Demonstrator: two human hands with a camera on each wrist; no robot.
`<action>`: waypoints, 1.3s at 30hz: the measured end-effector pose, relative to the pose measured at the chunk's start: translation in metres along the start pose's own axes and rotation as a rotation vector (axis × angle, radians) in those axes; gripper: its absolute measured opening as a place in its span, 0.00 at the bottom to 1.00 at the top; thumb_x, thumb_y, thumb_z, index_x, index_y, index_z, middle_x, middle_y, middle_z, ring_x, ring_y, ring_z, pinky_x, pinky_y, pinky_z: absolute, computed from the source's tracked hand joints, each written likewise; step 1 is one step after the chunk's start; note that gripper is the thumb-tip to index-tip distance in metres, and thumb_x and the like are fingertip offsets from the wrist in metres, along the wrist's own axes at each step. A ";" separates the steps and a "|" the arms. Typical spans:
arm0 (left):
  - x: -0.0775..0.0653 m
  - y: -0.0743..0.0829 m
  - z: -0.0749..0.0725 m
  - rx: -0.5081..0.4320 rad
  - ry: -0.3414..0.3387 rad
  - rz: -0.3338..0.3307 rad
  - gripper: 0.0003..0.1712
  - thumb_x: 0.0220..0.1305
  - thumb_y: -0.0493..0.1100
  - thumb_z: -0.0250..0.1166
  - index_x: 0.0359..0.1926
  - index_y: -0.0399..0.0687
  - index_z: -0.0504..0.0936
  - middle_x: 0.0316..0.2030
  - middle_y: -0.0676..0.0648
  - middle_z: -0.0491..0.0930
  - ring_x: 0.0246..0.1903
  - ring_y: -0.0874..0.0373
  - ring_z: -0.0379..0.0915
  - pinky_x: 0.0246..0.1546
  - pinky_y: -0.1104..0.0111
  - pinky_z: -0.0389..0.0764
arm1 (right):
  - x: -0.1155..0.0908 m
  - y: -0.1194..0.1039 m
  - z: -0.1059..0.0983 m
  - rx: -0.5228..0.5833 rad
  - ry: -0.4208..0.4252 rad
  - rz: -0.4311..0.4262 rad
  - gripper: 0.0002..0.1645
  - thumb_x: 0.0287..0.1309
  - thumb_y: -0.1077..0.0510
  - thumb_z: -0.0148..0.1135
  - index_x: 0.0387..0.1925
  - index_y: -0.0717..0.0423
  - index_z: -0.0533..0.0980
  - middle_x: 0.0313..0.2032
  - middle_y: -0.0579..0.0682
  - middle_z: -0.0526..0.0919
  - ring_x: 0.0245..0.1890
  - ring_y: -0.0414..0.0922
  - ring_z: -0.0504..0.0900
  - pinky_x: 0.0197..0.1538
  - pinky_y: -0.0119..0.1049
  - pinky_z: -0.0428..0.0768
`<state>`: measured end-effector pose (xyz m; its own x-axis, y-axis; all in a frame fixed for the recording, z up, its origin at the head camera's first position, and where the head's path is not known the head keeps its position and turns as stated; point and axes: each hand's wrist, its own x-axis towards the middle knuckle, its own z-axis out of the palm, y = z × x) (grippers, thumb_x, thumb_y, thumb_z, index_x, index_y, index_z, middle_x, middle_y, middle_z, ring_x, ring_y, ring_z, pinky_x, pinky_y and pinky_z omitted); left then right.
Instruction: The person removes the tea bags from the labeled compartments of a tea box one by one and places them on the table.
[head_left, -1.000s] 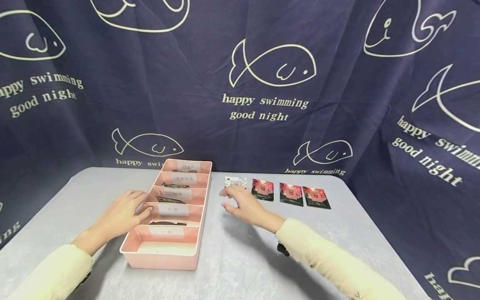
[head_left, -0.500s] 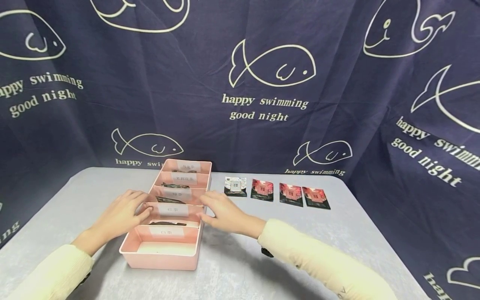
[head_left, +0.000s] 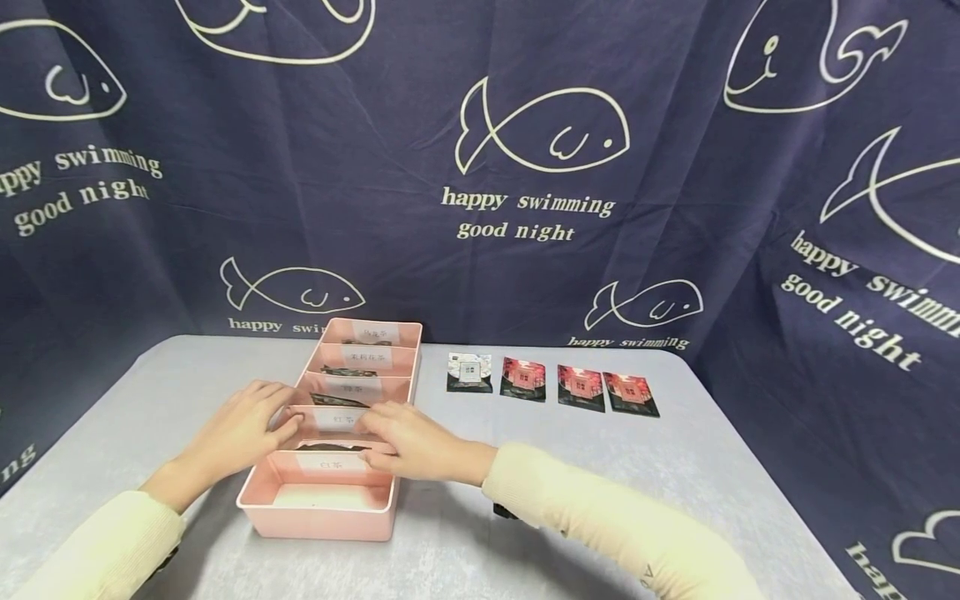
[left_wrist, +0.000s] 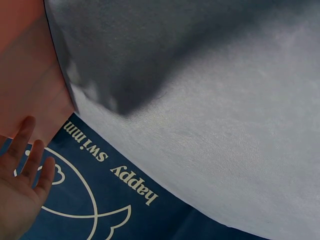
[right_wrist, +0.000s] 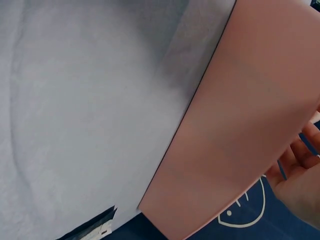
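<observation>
A long pink divided box (head_left: 318, 523) stands left of the table's middle, its compartments marked with white paper labels. My left hand (head_left: 242, 429) rests at the box's left rim, beside the fourth compartment from the back; in the left wrist view its fingers (left_wrist: 32, 162) are loosely extended near the outer wall. Over that same compartment reaches my right hand (head_left: 420, 443), thumb and fingers apart, fingertips close above a dark packet (head_left: 318, 447) lying inside. Nothing shows between those fingers. The right wrist view has this hand partly behind the box wall (right_wrist: 220, 130).
Right of the box, a white-and-black sachet (head_left: 469, 375) and three red-and-black sachets (head_left: 523, 379) lie in a row. Dark packets (head_left: 339, 401) also lie in farther compartments. A dark blue fish-print cloth (head_left: 420, 275) hangs behind the grey table (head_left: 480, 542).
My right hand has moved left and nearer, from the white-and-black sachet to over the box's fourth compartment, uncovering the sachet. My left hand has stayed at the rim.
</observation>
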<state>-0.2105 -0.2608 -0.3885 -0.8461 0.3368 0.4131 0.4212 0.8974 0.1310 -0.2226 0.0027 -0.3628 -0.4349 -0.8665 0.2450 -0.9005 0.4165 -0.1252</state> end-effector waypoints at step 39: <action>0.000 0.000 -0.001 0.009 -0.015 -0.001 0.17 0.57 0.47 0.60 0.44 0.41 0.78 0.44 0.40 0.79 0.48 0.43 0.70 0.50 0.47 0.70 | 0.015 -0.010 0.010 -0.015 -0.201 0.061 0.17 0.57 0.50 0.56 0.49 0.45 0.73 0.43 0.37 0.82 0.39 0.32 0.79 0.49 0.29 0.70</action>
<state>-0.2102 -0.2607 -0.3878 -0.8513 0.3401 0.3995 0.4174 0.9004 0.1229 -0.2200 -0.0173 -0.3670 -0.4803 -0.8762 0.0403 -0.8729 0.4730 -0.1195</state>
